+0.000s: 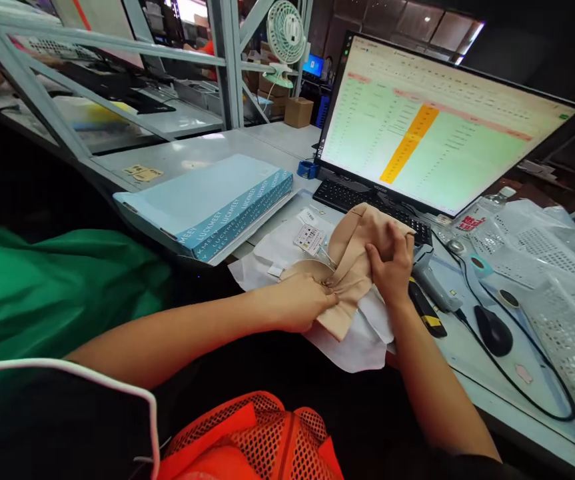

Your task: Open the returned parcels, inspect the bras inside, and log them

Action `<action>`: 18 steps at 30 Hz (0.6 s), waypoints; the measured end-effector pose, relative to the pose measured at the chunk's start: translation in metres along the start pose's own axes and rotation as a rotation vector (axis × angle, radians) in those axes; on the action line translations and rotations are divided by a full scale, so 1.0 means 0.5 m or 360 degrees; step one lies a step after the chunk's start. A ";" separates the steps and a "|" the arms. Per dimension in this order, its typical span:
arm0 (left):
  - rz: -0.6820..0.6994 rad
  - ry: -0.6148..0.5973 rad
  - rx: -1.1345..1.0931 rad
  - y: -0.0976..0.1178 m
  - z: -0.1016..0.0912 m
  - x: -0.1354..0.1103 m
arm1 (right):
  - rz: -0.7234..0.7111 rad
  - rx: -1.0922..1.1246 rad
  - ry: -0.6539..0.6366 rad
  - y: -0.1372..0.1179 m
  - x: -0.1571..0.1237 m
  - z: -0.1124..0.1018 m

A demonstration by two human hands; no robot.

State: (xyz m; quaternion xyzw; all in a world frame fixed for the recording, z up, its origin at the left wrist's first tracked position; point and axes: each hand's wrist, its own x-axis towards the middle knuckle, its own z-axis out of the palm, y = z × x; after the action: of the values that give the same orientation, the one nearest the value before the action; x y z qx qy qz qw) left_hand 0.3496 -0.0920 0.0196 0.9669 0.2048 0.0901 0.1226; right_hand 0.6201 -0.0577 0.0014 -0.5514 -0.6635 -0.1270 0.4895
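Observation:
A beige garment [352,257], perhaps a bra by its curved cup-like part, is bunched between my two hands over the table's front edge. My left hand [300,303] presses into its lower folds with bent fingers, the fingertips partly hidden in the cloth. On the other side, my right hand [392,267] grips the upper right part, thumb in front of the fabric. A white hang tag [310,239] with printed codes is attached to the garment and lies to its left. White sheet material [354,353] is spread beneath it.
Left of the garment lies a light-blue flat box [202,200]. Behind stand a keyboard [350,197] and a monitor [442,127]. To the right are a grey handheld scanner [437,283], a black-and-yellow cutter [424,307], a mouse [493,330], cables and a white perforated basket [567,340].

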 end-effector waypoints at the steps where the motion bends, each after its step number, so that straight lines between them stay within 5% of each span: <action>1: 0.0028 -0.0038 0.0028 0.006 0.002 0.002 | -0.0001 -0.0005 0.0012 0.005 -0.001 -0.001; 11: 0.0078 0.0104 0.0035 0.029 0.039 -0.013 | -0.0001 0.0023 0.0086 0.028 0.002 -0.004; 15: 0.0148 0.0186 -0.0393 0.006 -0.024 -0.043 | 0.0047 -0.0017 0.0066 0.037 0.003 -0.006; 18: 0.0003 0.0534 -0.0610 -0.071 -0.078 -0.045 | 0.0036 0.0002 0.0046 0.039 0.003 -0.004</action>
State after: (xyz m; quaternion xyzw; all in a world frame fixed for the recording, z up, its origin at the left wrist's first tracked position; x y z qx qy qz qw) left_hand 0.3070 -0.0621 0.0443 0.8978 0.2006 0.2865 0.2678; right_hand 0.6380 -0.0512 -0.0038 -0.5569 -0.6501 -0.1289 0.5007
